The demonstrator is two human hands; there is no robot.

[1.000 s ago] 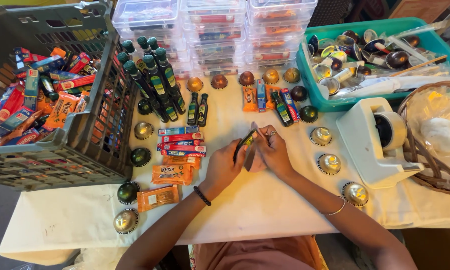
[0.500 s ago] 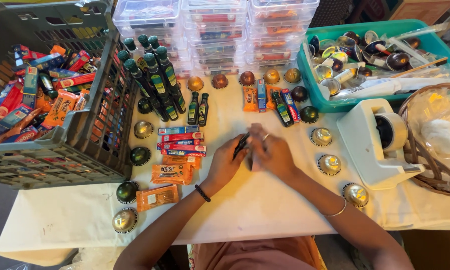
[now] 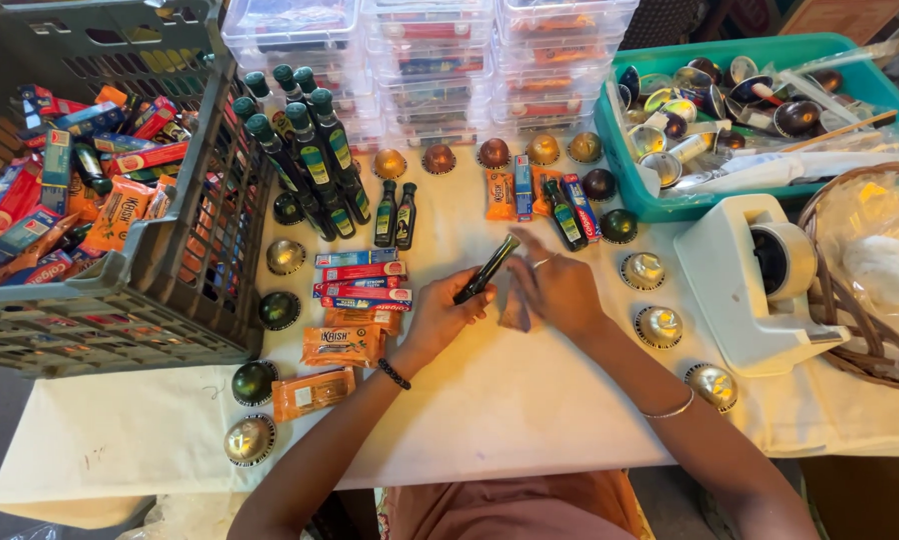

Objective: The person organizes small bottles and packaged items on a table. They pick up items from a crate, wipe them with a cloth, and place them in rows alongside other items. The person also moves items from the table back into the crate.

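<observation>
The left hand (image 3: 440, 318) has its grip closed on a small dark bottle (image 3: 487, 268), held slanted above the middle of the bench (image 3: 510, 400); the right hand (image 3: 558, 290) rests just beside it, fingers pinching a clear wrapper (image 3: 515, 312) against the cloth; flat orange and red packets (image 3: 355, 300) lie left of the hands; a white tape dispenser (image 3: 755, 280) stands to the right.
</observation>
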